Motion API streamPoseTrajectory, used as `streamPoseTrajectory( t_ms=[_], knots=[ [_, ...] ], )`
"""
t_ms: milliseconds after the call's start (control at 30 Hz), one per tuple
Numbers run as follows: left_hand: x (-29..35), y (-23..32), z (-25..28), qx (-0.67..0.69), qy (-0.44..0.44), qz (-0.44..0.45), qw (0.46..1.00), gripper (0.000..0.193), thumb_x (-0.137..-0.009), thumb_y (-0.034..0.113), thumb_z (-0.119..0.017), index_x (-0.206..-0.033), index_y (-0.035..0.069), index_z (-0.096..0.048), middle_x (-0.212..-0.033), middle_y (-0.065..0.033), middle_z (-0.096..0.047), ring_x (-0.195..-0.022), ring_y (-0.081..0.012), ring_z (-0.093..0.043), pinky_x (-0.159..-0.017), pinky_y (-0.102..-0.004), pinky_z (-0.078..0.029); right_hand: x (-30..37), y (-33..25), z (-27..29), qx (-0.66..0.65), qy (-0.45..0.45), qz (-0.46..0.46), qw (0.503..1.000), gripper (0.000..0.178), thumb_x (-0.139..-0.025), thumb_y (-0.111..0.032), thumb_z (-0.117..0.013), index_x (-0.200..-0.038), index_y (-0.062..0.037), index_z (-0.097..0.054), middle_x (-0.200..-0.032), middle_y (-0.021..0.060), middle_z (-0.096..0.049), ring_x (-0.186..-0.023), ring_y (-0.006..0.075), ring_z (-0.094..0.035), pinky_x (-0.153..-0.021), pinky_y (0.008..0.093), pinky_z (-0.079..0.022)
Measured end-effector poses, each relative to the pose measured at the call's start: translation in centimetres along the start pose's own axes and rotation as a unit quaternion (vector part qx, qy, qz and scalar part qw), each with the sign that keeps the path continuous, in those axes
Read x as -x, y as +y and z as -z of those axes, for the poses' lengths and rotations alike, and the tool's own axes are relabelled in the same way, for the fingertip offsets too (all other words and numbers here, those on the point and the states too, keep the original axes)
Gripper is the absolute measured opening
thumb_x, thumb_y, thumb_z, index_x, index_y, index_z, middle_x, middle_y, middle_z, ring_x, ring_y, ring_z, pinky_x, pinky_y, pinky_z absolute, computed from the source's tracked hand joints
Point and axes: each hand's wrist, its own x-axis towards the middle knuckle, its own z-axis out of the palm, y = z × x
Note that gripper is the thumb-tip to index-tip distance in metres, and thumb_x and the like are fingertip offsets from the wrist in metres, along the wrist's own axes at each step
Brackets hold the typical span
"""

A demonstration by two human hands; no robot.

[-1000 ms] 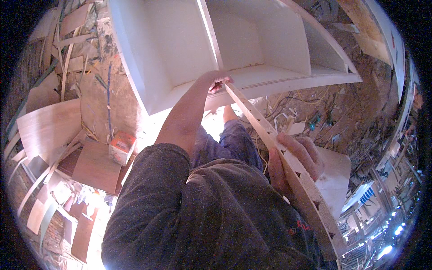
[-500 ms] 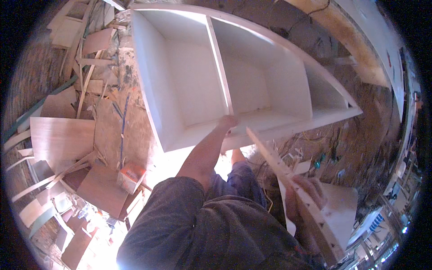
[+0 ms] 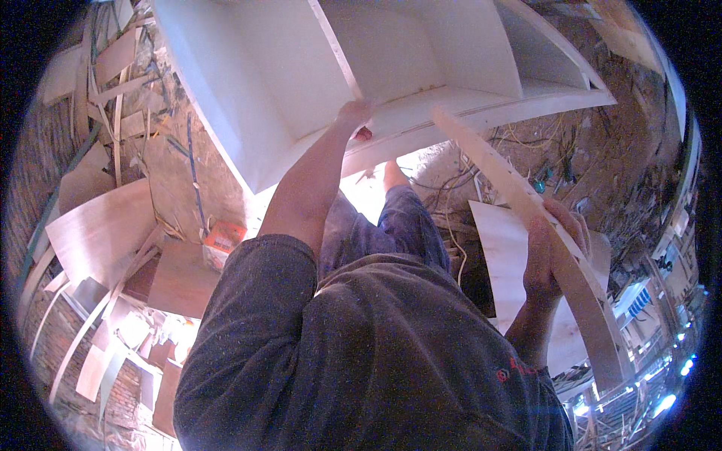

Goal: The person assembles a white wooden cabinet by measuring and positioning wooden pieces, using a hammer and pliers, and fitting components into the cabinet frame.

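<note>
A white, open-fronted cabinet [image 3: 271,161] with a curved outer edge and inner dividers fills the upper middle. My left hand [image 3: 355,116] is closed at the near end of a divider, by the cabinet's front edge. Something small and reddish shows under its fingers; I cannot make out what it is. On the right, my right hand [image 3: 553,237] is wrapped round a long, narrow wooden strip [image 3: 500,177] with dark marks along its edge. The strip's far end is close to the cabinet's front edge; I cannot tell if they touch.
Wooden boards [image 3: 101,229] and offcuts lie piled at the left, beside an orange and white box [image 3: 224,242]. A pale panel [image 3: 500,259] lies under my right arm. Yellow cable [image 3: 451,229] and scraps litter the ground to the right.
The cabinet and my left hand appear higher in the view. My right hand has moved up and right with the wooden strip, whose far end stays near the cabinet's front edge.
</note>
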Motion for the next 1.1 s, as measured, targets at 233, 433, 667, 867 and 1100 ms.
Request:
streamPoseTrajectory(
  t_ms=[233, 433, 667, 867, 1100],
  knots=[
    [2.6, 2.2, -0.8, -0.073, 0.036, -0.055, 0.995, 0.048, -0.097, 0.036, -0.051, -0.111, -0.009, -0.058, -0.095, -0.0244, -0.069, -0.07, -0.0279, -0.074, -0.055, -0.0376, -0.063, 0.7, 0.7, -0.7, -0.002, -0.004, 0.011, 1.0, 0.025, -0.086, -0.022, -0.069, -0.1, -0.0011, -0.068, -0.095, 0.014, -0.067, -0.087, 0.031, -0.063, -0.082, 0.0409, -0.049],
    [1.3, 7.5, -0.4, 0.101, -0.002, -0.017, 0.995, 0.046, -0.096, 0.036, -0.051, -0.113, -0.005, -0.06, -0.081, -0.0273, -0.067, -0.064, -0.0316, -0.072, -0.054, -0.0462, -0.061, 0.3, 0.7, -0.9, -0.01, 0.002, 0.018, 1.0, 0.026, -0.086, -0.022, -0.069, -0.1, -0.0008, -0.068, -0.094, 0.0142, -0.066, -0.087, 0.0311, -0.063, -0.082, 0.041, -0.048],
    [-0.5, 2.8, -1.0, -0.209, 0.158, -0.217, 0.94, 0.045, -0.097, 0.034, -0.044, -0.073, 0.003, -0.066, -0.062, -0.0165, -0.066, -0.057, -0.0251, -0.069, -0.056, -0.0438, -0.056, 0.1, 0.5, -0.8, -0.003, 0.008, 0.047, 0.999, 0.027, -0.086, -0.022, -0.069, -0.101, -0.0004, -0.067, -0.093, 0.0145, -0.066, -0.087, 0.0312, -0.062, -0.082, 0.0411, -0.048],
    [-0.4, 0.5, -1.1, -0.306, 0.03, -0.098, 0.947, 0.045, -0.099, 0.033, -0.041, -0.091, 0.001, -0.072, -0.09, -0.0178, -0.072, -0.085, -0.0309, -0.073, -0.079, -0.0473, -0.057, -0.7, -0.3, -2.1, -0.053, 0.0, 0.035, 0.998, 0.027, -0.086, -0.022, -0.068, -0.103, 0.0001, -0.067, -0.091, 0.0148, -0.065, -0.088, 0.0313, -0.062, -0.083, 0.0407, -0.047],
    [0.1, 6.9, 1.6, -0.198, 0.295, -0.117, 0.927, 0.068, -0.085, 0.034, -0.063, -0.145, 0.008, -0.042, -0.128, -0.0201, -0.058, -0.122, -0.0363, -0.057, -0.1, -0.0469, -0.049, -0.1, -0.3, -3.2, -0.084, 0.03, 0.009, 0.996, 0.025, -0.089, -0.02, -0.066, -0.103, 0.001, -0.066, -0.094, 0.0136, -0.063, -0.09, 0.0279, -0.06, -0.085, 0.0393, -0.046]
  ],
)
